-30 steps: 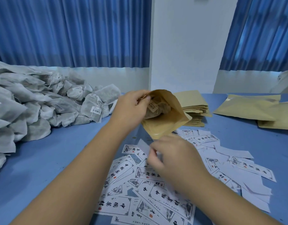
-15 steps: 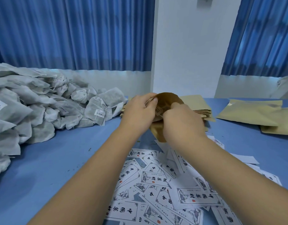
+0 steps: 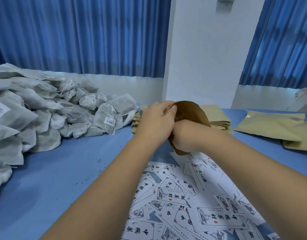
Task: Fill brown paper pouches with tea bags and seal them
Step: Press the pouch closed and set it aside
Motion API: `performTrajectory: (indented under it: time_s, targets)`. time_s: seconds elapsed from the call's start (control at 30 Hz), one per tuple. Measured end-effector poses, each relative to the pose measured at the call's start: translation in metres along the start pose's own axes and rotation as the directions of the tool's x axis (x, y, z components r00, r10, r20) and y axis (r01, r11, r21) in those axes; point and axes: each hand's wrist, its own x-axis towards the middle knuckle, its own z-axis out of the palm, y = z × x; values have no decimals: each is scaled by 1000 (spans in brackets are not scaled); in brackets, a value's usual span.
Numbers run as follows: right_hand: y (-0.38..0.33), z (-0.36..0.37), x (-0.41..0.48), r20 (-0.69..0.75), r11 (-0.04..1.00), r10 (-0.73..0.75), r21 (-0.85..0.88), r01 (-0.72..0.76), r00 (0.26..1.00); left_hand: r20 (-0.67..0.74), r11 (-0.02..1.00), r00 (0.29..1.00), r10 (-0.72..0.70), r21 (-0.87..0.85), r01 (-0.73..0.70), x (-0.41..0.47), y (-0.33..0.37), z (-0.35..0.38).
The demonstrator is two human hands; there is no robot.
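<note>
While the left hand holds the open brown pouch up above the blue bench, the right hand is sunk into the pouch's mouth up to the wrist. The left fingers are clenched on the pouch's near rim, with the thumb pressed flat against the paper at the top edge. The right fingers are hidden inside the pouch, so I cannot tell whether they are grasping anything or lie released. The pouch stands roughly upright, its mouth bowed wide and facing the person, and its lower corner pokes out beneath the right wrist.

Just behind the pouch lies a stack of flat empty pouches, and part of that stack shows to the left of the left hand as well. Well to the right of the pouch, a few paler pouches lie overlapping on the bench. Far to the pouch's left, a big heap of white tea bags is piled up, some with barcode tags. Below the pouch, nearer the person, printed paper labels are scattered loosely. Blue curtains hang beyond the pouch.
</note>
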Motion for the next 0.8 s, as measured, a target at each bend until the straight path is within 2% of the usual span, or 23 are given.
performTrajectory:
  time_s: [0.1,0.2,0.3,0.43,0.53,0.67,0.8]
  targets:
    - [-1,0,1,93,994,15,-111,-5,996,0,1000,1000,12,8,-12,1,1,1]
    - [0,-2,4,146,995,4,-95,10,989,-2,998,999,45,41,-45,0,3,2]
    - [-2,-6,3,136,997,9,-71,1,991,8,998,999,33,44,-33,-1,4,2]
    - [-3,-17,-3,54,988,-28,-147,36,998,-20,999,1000,18,42,-17,2,2,-3]
    - [-3,-20,-10,112,987,42,-162,-23,993,-44,1000,999,5,18,-4,4,2,-3]
    - [-10,-11,-6,217,973,73,-231,-22,973,-38,1000,999,4,20,-3,2,4,0]
    - [-5,-3,-2,139,976,48,-218,-17,989,-30,1000,1000,9,16,-9,-1,7,0]
